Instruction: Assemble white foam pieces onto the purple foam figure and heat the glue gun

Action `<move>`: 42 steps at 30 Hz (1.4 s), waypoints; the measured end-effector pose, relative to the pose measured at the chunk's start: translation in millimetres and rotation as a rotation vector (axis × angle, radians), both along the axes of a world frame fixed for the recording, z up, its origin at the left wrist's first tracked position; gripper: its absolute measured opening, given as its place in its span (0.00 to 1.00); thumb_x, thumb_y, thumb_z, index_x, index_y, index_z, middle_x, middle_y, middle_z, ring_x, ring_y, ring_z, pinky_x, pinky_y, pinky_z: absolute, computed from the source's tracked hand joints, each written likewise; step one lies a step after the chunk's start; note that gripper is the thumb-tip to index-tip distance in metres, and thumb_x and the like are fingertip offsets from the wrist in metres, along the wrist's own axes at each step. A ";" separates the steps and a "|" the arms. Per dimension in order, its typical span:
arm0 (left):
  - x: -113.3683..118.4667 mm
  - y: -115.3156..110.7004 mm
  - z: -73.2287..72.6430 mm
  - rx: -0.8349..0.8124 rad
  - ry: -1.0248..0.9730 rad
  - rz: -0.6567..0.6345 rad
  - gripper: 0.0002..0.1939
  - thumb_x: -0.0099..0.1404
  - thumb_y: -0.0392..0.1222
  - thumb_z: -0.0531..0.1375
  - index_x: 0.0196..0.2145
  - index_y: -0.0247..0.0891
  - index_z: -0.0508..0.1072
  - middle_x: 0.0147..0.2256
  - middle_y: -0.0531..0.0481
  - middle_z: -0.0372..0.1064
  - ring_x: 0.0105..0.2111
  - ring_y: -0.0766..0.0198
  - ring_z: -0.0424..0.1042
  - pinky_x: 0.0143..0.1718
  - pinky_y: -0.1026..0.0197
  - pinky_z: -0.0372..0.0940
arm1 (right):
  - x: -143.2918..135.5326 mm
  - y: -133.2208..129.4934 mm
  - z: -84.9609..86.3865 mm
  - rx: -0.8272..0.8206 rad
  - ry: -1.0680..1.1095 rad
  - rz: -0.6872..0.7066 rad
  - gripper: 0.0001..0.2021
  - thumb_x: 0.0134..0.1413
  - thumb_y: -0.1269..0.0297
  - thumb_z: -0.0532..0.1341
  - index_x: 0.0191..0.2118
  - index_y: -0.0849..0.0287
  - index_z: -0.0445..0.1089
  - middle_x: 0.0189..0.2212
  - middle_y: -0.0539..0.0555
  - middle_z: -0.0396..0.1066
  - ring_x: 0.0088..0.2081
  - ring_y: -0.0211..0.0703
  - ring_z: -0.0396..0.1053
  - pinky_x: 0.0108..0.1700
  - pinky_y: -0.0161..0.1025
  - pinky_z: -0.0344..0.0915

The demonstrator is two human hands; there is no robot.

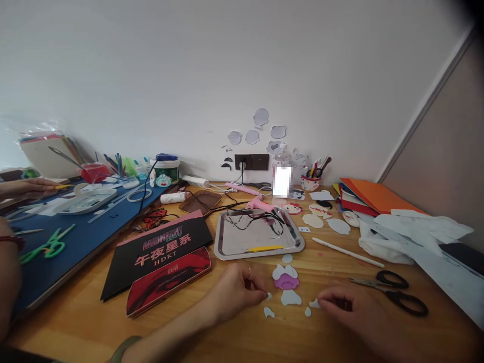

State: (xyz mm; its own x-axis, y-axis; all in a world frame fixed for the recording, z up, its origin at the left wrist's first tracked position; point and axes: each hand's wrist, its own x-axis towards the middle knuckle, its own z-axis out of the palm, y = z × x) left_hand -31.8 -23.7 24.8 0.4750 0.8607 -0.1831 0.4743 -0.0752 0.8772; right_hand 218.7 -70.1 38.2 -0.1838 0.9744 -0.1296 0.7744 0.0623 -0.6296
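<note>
My left hand (236, 291) rests on the wooden table (86, 322) and pinches a tiny white foam piece (268, 296) at its fingertips. My right hand (350, 307) lies to the right, fingertips on another small white foam piece (314, 303). Between the hands sit a white and purple foam shape (286, 277) and a pale cut-out (291, 298). More small white scraps (268, 313) lie in front of them.
Black scissors (397, 291) lie right of my right hand. A metal tray (227, 246) with a yellow tool, a pink glue gun (260, 204), a black box (159, 252), a white stick (348, 252) and coloured sheets (374, 196) sit behind. Another person's hand (26, 187) works at far left over a blue mat.
</note>
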 end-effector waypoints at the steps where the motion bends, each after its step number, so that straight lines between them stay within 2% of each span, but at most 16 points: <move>1: 1.2 -3.3 -5.7 -0.051 -0.025 0.008 0.10 0.49 0.43 0.60 0.25 0.31 0.74 0.19 0.53 0.65 0.19 0.72 0.57 0.18 0.69 0.50 | -1.6 -3.4 -2.3 -0.019 0.022 -0.018 0.13 0.52 0.61 0.52 0.26 0.56 0.72 0.27 0.51 0.71 0.31 0.42 0.67 0.32 0.36 0.61; 3: 5.5 -5.3 -13.9 -0.103 -0.064 -0.001 0.10 0.48 0.42 0.61 0.25 0.31 0.74 0.18 0.55 0.63 0.18 0.73 0.55 0.18 0.69 0.48 | -6.0 -6.1 -5.3 -0.035 0.043 -0.034 0.13 0.51 0.61 0.52 0.27 0.56 0.72 0.27 0.52 0.71 0.31 0.43 0.67 0.33 0.37 0.61; 6: 14.8 -5.2 -19.0 -0.088 -0.079 -0.037 0.09 0.47 0.41 0.61 0.25 0.33 0.75 0.19 0.55 0.64 0.19 0.73 0.55 0.18 0.70 0.47 | -13.8 -6.6 -7.9 -0.024 0.065 -0.016 0.12 0.50 0.60 0.53 0.26 0.56 0.73 0.26 0.52 0.71 0.30 0.43 0.67 0.31 0.36 0.61; 12: 23.5 -7.0 -14.9 -0.044 -0.030 -0.113 0.09 0.50 0.43 0.60 0.28 0.36 0.75 0.22 0.55 0.67 0.21 0.71 0.58 0.20 0.70 0.49 | -16.2 -5.0 -5.1 0.009 0.047 0.027 0.13 0.51 0.60 0.52 0.27 0.56 0.72 0.26 0.51 0.70 0.29 0.41 0.66 0.30 0.36 0.60; 17: 6.7 12.3 -0.6 0.164 0.093 0.059 0.09 0.52 0.43 0.57 0.27 0.36 0.73 0.21 0.55 0.66 0.22 0.69 0.60 0.21 0.69 0.50 | 9.5 13.9 -4.8 0.078 -0.076 -0.098 0.13 0.52 0.57 0.50 0.28 0.54 0.70 0.28 0.50 0.71 0.30 0.43 0.67 0.31 0.36 0.60; 20: -3.7 33.1 6.5 0.249 0.160 0.130 0.08 0.52 0.41 0.55 0.26 0.37 0.73 0.25 0.54 0.70 0.26 0.66 0.65 0.25 0.67 0.55 | 21.5 28.0 -12.6 0.147 -0.193 -0.111 0.12 0.52 0.58 0.51 0.28 0.53 0.70 0.30 0.50 0.72 0.32 0.44 0.68 0.33 0.38 0.61; 23: -8.4 54.3 8.3 0.297 0.195 0.159 0.09 0.53 0.42 0.54 0.26 0.37 0.73 0.27 0.53 0.71 0.28 0.65 0.66 0.28 0.66 0.56 | 20.7 37.0 -18.9 0.257 -0.305 -0.109 0.12 0.53 0.58 0.51 0.29 0.53 0.70 0.32 0.50 0.72 0.33 0.44 0.68 0.32 0.38 0.62; 25: -8.6 66.5 6.6 0.308 0.209 0.170 0.09 0.53 0.42 0.55 0.26 0.37 0.73 0.26 0.52 0.71 0.27 0.65 0.67 0.27 0.66 0.56 | 14.2 41.0 -19.9 0.356 -0.367 -0.029 0.13 0.56 0.60 0.49 0.33 0.53 0.71 0.35 0.52 0.71 0.34 0.44 0.69 0.33 0.39 0.62; 27: -7.2 76.0 3.4 0.317 0.227 0.181 0.10 0.52 0.43 0.55 0.27 0.37 0.73 0.26 0.51 0.71 0.27 0.64 0.67 0.26 0.66 0.56 | 5.9 45.1 -19.2 0.417 -0.444 0.119 0.15 0.57 0.66 0.47 0.40 0.54 0.70 0.36 0.53 0.71 0.35 0.45 0.69 0.33 0.39 0.62; 30: -4.3 84.5 -1.8 0.327 0.254 0.185 0.11 0.52 0.44 0.55 0.27 0.37 0.74 0.26 0.51 0.72 0.27 0.63 0.68 0.26 0.65 0.57 | -2.8 52.6 -18.3 0.440 -0.570 0.289 0.20 0.53 0.74 0.47 0.48 0.53 0.66 0.33 0.53 0.70 0.33 0.45 0.69 0.30 0.38 0.62; 34: -2.6 87.7 -7.3 0.335 0.276 0.177 0.10 0.52 0.44 0.55 0.27 0.38 0.74 0.28 0.51 0.72 0.29 0.63 0.68 0.28 0.65 0.58 | -1.1 58.4 -19.5 0.465 -0.650 0.325 0.26 0.48 0.80 0.47 0.51 0.50 0.63 0.31 0.52 0.69 0.31 0.45 0.68 0.28 0.37 0.60; 36: -2.6 87.9 -9.0 0.336 0.283 0.173 0.10 0.52 0.44 0.55 0.27 0.38 0.74 0.29 0.51 0.73 0.29 0.63 0.69 0.28 0.66 0.58 | 2.8 57.3 -19.0 0.458 -0.641 0.313 0.23 0.49 0.78 0.48 0.49 0.50 0.65 0.31 0.51 0.69 0.30 0.44 0.68 0.28 0.37 0.59; 38: -2.4 88.0 -10.0 0.335 0.289 0.168 0.10 0.52 0.43 0.55 0.27 0.39 0.74 0.29 0.51 0.73 0.29 0.63 0.69 0.27 0.66 0.58 | 6.1 54.9 -16.8 0.435 -0.587 0.277 0.16 0.54 0.72 0.48 0.43 0.51 0.68 0.30 0.51 0.68 0.30 0.43 0.68 0.29 0.37 0.59; 40: -1.8 88.2 -10.6 0.335 0.295 0.163 0.10 0.52 0.43 0.55 0.27 0.39 0.74 0.28 0.52 0.73 0.29 0.63 0.68 0.27 0.66 0.57 | 7.8 52.8 -14.0 0.405 -0.512 0.210 0.13 0.57 0.65 0.48 0.39 0.51 0.70 0.32 0.51 0.69 0.32 0.43 0.68 0.31 0.38 0.60; 42: -1.1 88.6 -11.0 0.337 0.301 0.162 0.09 0.51 0.43 0.55 0.26 0.39 0.74 0.28 0.52 0.73 0.29 0.63 0.68 0.27 0.66 0.57 | 7.7 52.1 -11.8 0.369 -0.456 0.135 0.13 0.57 0.62 0.49 0.40 0.51 0.70 0.35 0.52 0.69 0.35 0.44 0.68 0.34 0.39 0.62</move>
State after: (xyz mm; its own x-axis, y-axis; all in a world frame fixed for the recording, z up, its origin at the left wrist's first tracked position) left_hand -33.0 64.9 13.8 0.2989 0.9542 0.0097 0.7328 -0.2360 0.6382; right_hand 226.5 -18.0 26.4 -0.3142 0.9420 0.1181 0.9314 0.3300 -0.1535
